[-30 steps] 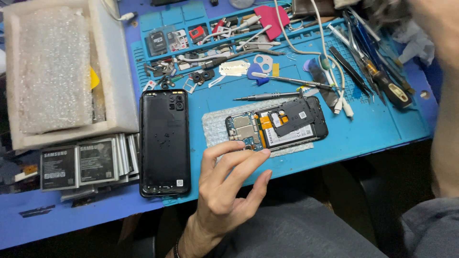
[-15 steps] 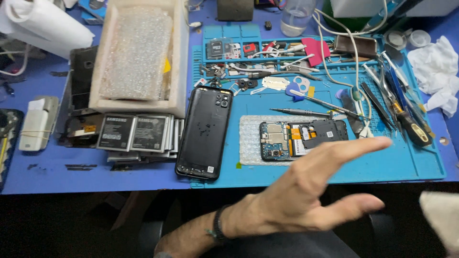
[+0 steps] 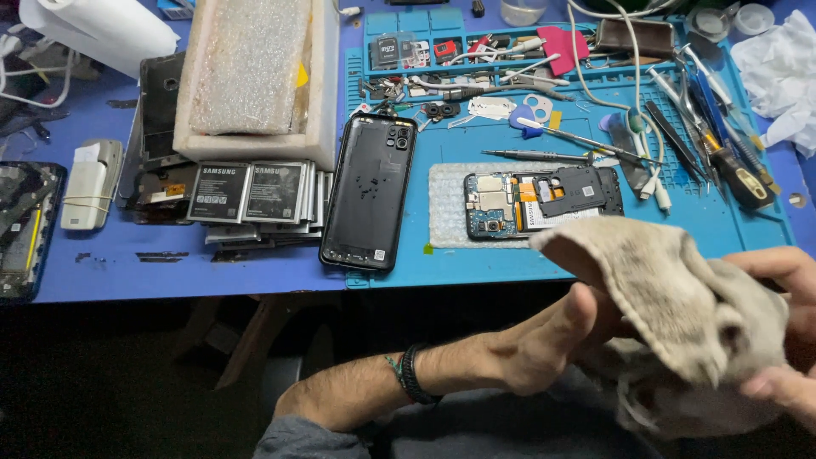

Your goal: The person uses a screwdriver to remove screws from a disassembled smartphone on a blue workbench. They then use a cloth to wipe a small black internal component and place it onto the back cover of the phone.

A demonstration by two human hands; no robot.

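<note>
**Cloth in both hands, opened phone waiting on the mat**

I'm looking down at the blue repair mat point(image 3: 476, 263), and in front of its near edge both hands are wrapped up in a grey-beige cloth point(image 3: 680, 314). My left hand point(image 3: 552, 340) is tucked into the folds from below, fingers hidden in the fabric, so I read it as clutching the cloth. My right hand point(image 3: 786, 331) pinches the far side, fingers curled around the bunch. The cloth hangs below the mat's near edge, its top fold overlapping the opened phone point(image 3: 540, 200) lying on a bubble-wrap pad at the mat's middle. The black back cover point(image 3: 368, 191) lies on the mat's left edge, the screwdriver point(image 3: 535, 155) just behind the phone. I'd judge this a wiping step: hands or a part. Any wipe calls for a light touch over those exposed boards.
</note>
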